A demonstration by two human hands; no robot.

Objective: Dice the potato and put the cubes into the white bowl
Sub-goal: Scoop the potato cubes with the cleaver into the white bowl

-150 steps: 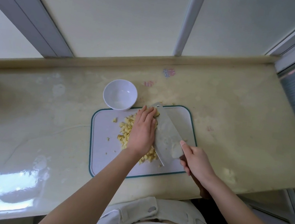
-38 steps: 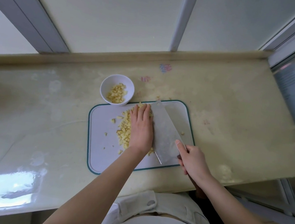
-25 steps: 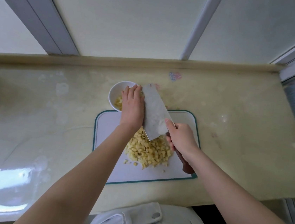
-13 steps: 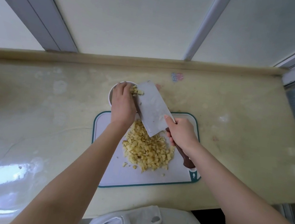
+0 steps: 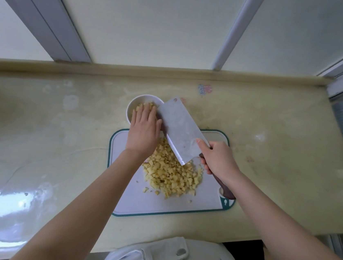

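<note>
A white bowl (image 5: 132, 105) stands just beyond the white cutting board (image 5: 133, 198) and holds yellow potato cubes. My left hand (image 5: 144, 130) reaches over the bowl's near rim, fingers straight, touching the cubes inside. My right hand (image 5: 218, 159) grips the dark handle of a cleaver (image 5: 180, 129). Its wide blade is tilted, with its far end over the bowl's right rim. A large heap of potato cubes (image 5: 172, 173) lies on the middle of the board, partly under the blade and my left wrist.
The board lies on a pale yellow counter (image 5: 271, 145) with a raised back ledge and frosted window panels behind. The counter's near edge runs just below the board. A glossy reflection lies at the front left.
Since six seconds ago the bowl has gone from empty to holding cubes. In the last half second my left hand slid down the blade into the bowl, pushing cubes off it.
</note>
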